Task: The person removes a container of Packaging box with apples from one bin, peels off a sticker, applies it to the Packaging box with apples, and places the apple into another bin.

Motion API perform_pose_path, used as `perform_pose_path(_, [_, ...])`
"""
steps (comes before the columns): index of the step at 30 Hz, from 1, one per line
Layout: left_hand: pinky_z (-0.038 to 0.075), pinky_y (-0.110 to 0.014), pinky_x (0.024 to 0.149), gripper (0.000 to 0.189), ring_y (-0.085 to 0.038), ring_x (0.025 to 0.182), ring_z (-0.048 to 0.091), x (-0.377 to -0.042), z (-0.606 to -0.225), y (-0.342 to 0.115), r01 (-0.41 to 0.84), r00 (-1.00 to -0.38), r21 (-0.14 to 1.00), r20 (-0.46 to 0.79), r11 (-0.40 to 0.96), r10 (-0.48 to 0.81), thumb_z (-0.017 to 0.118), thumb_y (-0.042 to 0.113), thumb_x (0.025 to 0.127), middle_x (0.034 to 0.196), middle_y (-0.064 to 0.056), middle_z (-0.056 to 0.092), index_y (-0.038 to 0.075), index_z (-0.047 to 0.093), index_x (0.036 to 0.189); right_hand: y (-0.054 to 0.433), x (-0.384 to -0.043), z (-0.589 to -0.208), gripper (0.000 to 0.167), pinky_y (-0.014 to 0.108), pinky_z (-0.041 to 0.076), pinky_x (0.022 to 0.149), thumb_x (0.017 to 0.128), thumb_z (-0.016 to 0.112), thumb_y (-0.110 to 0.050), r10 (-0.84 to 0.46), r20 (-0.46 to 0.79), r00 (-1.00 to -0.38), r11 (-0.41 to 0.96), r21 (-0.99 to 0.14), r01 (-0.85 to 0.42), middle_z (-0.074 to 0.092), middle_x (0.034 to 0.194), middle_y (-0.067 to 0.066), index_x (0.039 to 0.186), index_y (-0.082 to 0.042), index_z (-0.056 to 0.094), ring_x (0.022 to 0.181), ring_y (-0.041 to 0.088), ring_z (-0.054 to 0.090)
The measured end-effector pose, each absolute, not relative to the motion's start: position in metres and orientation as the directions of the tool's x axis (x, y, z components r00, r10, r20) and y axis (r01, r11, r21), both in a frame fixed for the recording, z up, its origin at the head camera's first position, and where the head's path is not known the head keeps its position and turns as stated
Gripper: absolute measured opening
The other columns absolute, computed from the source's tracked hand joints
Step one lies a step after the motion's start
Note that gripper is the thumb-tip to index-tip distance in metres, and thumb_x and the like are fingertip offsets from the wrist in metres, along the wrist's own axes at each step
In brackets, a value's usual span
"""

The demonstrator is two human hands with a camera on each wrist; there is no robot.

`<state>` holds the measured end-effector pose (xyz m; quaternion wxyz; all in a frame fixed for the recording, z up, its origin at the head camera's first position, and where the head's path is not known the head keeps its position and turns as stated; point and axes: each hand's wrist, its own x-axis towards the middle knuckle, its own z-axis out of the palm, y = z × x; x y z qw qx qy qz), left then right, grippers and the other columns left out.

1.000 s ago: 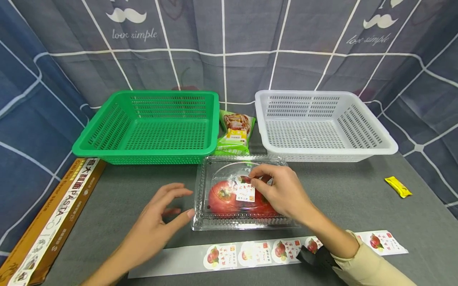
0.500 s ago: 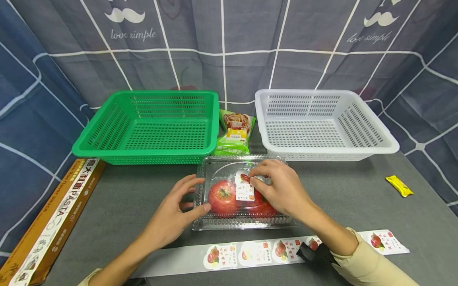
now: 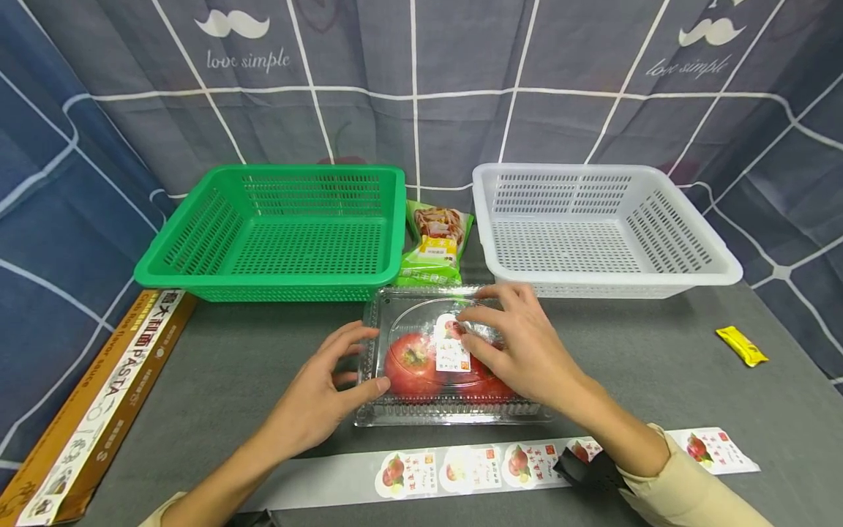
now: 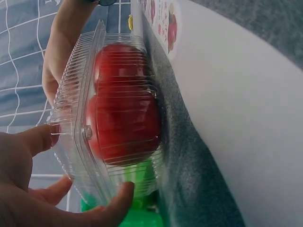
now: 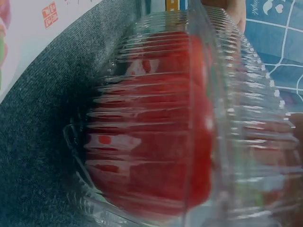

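Note:
A clear plastic clamshell box (image 3: 454, 415) with red apples (image 3: 411, 369) inside lies on the grey table. On its lid is a white fruit-picture label (image 3: 452, 353), its upper right edge partly behind fingers. My right hand (image 3: 520, 351) rests over the right part of the lid, index fingertip and thumb at the label. At the box's left side is my left hand (image 3: 316, 399), with spread fingers and thumb touching its edge; the left wrist view shows its thumb (image 4: 40, 137) against the lid. Through the box wall, the right wrist view shows the apples (image 5: 151, 132) close up.
A label strip (image 3: 342, 479) runs in front of the box. Behind stand a green basket (image 3: 270, 282) and a white basket (image 3: 619, 279), with a green food packet (image 3: 431, 249) between them. A pasta box (image 3: 99, 402) lies left, a yellow sachet (image 3: 742, 346) right.
My left hand has moved right onto the box's left edge. My right fingers, which pinched the label's upper end, have spread, and the label now lies flatter on the lid.

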<state>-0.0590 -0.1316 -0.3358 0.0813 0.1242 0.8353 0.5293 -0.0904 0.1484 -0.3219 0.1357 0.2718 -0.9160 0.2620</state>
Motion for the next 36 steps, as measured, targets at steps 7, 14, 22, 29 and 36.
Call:
perform_pose_path(7, [0.04,-0.063,0.098,0.059,-0.045,0.143,0.019,-0.063,-0.335,-0.13,0.251,-0.922,0.873,0.083,0.419,0.379,0.074,0.014,0.089,0.163,-0.01,0.002,0.018,0.051,0.143,0.15,-0.084,-0.321,0.033,0.075,0.009,0.104,0.093,0.065,-0.04,-0.513,0.256,-0.819,0.771,-0.283,-0.571,0.042,0.149,0.017,0.125,-0.03,0.07,0.142,0.043,0.018])
perform_pose_path(14, [0.027,-0.076,0.098,0.054,-0.038,0.147,0.006,-0.074,-0.32,-0.125,0.415,-0.866,0.718,0.123,0.559,0.485,0.077,0.021,0.088,0.165,-0.006,0.0,0.029,0.058,0.138,0.15,-0.085,-0.324,0.048,0.077,0.016,0.102,0.098,0.054,-0.05,-0.52,0.157,-0.84,0.811,-0.218,-0.543,0.024,0.16,0.014,0.143,-0.032,0.054,0.145,0.041,0.016])
perform_pose_path(22, [0.03,-0.073,0.1,0.062,-0.046,0.144,0.015,-0.093,-0.32,-0.096,0.394,-0.903,0.627,0.127,0.672,0.411,0.076,0.043,0.086,0.163,-0.016,0.004,0.023,0.057,0.141,0.151,-0.086,-0.327,0.055,0.075,0.014,0.105,0.095,0.056,-0.056,-0.487,0.185,-0.854,0.811,-0.268,-0.521,0.032,0.158,0.007,0.138,-0.022,0.061,0.147,0.032,0.02])
perform_pose_path(29, [0.03,-0.075,0.096,0.064,-0.056,0.141,-0.001,-0.089,-0.323,-0.083,0.426,-0.887,0.57,0.107,0.703,0.45,0.071,0.048,0.089,0.163,-0.014,-0.009,0.029,0.05,0.146,0.153,-0.09,-0.332,0.033,0.075,0.017,0.104,0.088,0.075,-0.035,-0.43,0.331,-0.84,0.725,-0.428,-0.54,0.052,0.144,0.009,0.113,-0.013,0.077,0.14,0.033,0.035])
perform_pose_path(36, [0.027,-0.076,0.097,0.048,-0.061,0.137,-0.008,-0.089,-0.323,-0.082,0.471,-0.856,0.526,0.078,0.708,0.512,0.066,0.049,0.092,0.163,-0.017,0.0,0.03,0.062,0.136,0.16,-0.091,-0.336,0.022,0.07,0.02,0.107,0.086,0.078,-0.024,-0.435,0.384,-0.814,0.678,-0.455,-0.577,0.056,0.139,0.012,0.105,-0.014,0.079,0.137,0.035,0.039])
